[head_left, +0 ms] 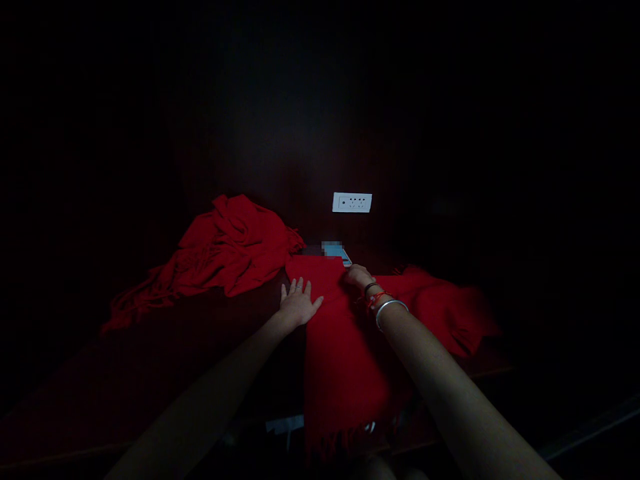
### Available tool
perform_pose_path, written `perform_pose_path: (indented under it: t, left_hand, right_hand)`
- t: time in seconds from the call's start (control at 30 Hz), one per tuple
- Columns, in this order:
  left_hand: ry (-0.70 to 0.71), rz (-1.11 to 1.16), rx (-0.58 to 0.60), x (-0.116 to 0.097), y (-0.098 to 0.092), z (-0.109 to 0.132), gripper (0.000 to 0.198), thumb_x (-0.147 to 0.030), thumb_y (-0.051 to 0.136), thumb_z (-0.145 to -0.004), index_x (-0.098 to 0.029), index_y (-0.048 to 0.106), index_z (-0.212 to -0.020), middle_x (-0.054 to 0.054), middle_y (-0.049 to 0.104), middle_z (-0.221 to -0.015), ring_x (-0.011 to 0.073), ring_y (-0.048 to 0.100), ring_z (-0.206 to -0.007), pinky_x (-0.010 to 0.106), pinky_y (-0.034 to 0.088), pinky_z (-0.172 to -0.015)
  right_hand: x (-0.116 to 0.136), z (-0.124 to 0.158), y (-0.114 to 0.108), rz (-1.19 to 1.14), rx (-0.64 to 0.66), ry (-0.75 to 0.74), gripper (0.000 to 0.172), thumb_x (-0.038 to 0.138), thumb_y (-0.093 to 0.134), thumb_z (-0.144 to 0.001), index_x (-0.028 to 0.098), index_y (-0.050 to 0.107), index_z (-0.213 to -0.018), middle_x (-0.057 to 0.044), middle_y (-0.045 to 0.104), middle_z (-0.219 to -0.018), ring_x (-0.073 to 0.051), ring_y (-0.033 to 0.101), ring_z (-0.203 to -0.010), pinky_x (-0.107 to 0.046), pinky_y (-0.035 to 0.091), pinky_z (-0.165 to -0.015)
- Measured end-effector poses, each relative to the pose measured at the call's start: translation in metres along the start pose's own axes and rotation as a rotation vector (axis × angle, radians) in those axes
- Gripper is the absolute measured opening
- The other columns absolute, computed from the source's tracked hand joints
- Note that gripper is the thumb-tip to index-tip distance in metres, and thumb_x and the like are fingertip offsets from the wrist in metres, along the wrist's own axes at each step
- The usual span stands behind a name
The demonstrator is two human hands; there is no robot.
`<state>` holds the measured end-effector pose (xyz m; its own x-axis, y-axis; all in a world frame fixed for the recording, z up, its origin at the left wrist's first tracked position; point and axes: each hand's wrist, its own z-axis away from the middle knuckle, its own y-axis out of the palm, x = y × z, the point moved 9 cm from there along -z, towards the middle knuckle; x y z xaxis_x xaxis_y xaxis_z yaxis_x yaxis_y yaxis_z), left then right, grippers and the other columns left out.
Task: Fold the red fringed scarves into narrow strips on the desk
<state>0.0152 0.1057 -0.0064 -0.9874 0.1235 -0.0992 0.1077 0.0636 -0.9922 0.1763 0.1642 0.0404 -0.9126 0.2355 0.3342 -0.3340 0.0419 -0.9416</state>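
A red fringed scarf (345, 360) lies over a dark surface, its fringe hanging at the near edge. My left hand (299, 305) rests flat with fingers spread on the scarf's left edge. At the far edge my right hand (358, 275), wearing bracelets and a silver bangle, has its fingers closed on the scarf; the fingertips are mostly hidden. More red cloth (430, 303) spreads to the right of that hand, in folds. Just beyond the right hand is a flat, light-blue phone-like object (337, 252), partly blurred out.
A crumpled pile of red fringed cloth (240, 240) lies at the left. On the dark back wall is a white socket plate (352, 203). Something pale (285, 425) shows below the near edge. The surroundings are very dark.
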Motion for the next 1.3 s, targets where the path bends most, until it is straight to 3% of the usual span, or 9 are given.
perform_pose_path:
  t: [0.13,0.33,0.63,0.93,1.1,1.3]
  left_hand:
    - [0.001,-0.010,-0.018,0.000,0.001,-0.001,0.069,-0.056,0.013,-0.074,-0.013,0.023,-0.126,0.011,0.018,-0.132,0.0257,0.012,-0.120,0.047,0.009,-0.094]
    - [-0.001,-0.023,-0.024,0.000,0.002,-0.002,0.069,-0.057,0.013,-0.074,-0.013,0.024,-0.126,0.011,0.018,-0.132,0.0260,0.013,-0.120,0.047,0.010,-0.094]
    - [-0.001,-0.010,-0.020,-0.001,-0.001,0.001,0.067,-0.055,0.014,-0.075,-0.013,0.025,-0.126,0.011,0.018,-0.132,0.0263,0.013,-0.120,0.048,0.010,-0.094]
    - [-0.025,-0.038,-0.021,-0.005,-0.005,0.006,0.065,-0.053,0.016,-0.076,-0.011,0.026,-0.125,0.012,0.021,-0.131,0.0270,0.015,-0.119,0.048,0.009,-0.094]
    - [-0.027,-0.086,-0.007,-0.013,-0.008,0.016,0.067,-0.054,0.017,-0.076,-0.010,0.027,-0.125,0.014,0.024,-0.129,0.0279,0.019,-0.118,0.047,0.009,-0.094]
    - [-0.037,-0.229,-0.011,-0.024,-0.017,0.033,0.066,-0.051,0.021,-0.076,-0.005,0.036,-0.120,0.020,0.039,-0.119,0.0303,0.031,-0.111,0.046,0.008,-0.093]
  right_hand:
    - [-0.003,0.003,0.002,-0.034,0.021,0.060,0.026,0.017,0.051,-0.069,0.012,0.058,-0.093,-0.015,0.058,-0.093,-0.022,0.053,-0.088,-0.034,0.036,-0.075]
    - [-0.009,0.002,0.000,-0.078,-0.025,0.064,0.032,0.021,0.048,-0.071,0.016,0.053,-0.103,-0.014,0.052,-0.105,-0.022,0.051,-0.093,-0.030,0.040,-0.071]
    - [-0.011,0.000,0.002,-0.063,0.032,0.037,0.038,0.024,0.057,-0.064,0.010,0.055,-0.099,-0.013,0.058,-0.096,-0.017,0.056,-0.082,-0.019,0.043,-0.059]
    - [-0.012,0.025,-0.004,0.107,0.055,-0.072,0.042,0.036,0.060,-0.060,0.014,0.059,-0.096,-0.014,0.055,-0.102,-0.025,0.052,-0.092,-0.029,0.042,-0.072]
    - [-0.007,0.028,0.002,0.119,0.027,-0.078,0.033,0.028,0.053,-0.068,0.014,0.058,-0.097,-0.015,0.056,-0.101,-0.023,0.054,-0.089,-0.027,0.043,-0.068]
    - [-0.001,0.036,0.006,0.128,-0.027,-0.103,0.029,0.022,0.052,-0.068,0.012,0.059,-0.094,-0.016,0.056,-0.099,-0.023,0.053,-0.089,-0.029,0.043,-0.070]
